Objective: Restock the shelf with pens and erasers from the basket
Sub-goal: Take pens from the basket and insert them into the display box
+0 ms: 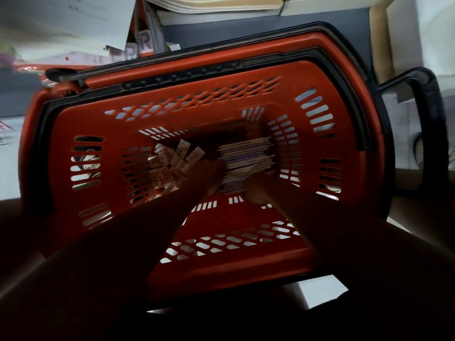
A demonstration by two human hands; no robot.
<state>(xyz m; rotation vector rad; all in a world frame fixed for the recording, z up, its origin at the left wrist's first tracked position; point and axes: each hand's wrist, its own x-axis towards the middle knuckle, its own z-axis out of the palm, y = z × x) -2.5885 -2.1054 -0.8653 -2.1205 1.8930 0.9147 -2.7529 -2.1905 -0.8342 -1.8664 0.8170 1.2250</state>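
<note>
A red plastic basket [332, 99] with black rim and handles fills the view. On its floor lie several small white erasers [170, 161] at the left and a stack of pens [248, 156] at the right. Both my arms reach down into it, dark and in shadow. My left hand [209, 175] rests at the near edge of the pens, beside the erasers. My right hand [256, 193] is at the near end of the pen stack. The fingers of both hands are blurred and dim, so I cannot tell whether they grip anything.
The basket's long black handle [430, 114] loops out at the right. Shelf edges with stacked paper goods [211, 6] stand above the basket. A pale floor shows at the left and lower right.
</note>
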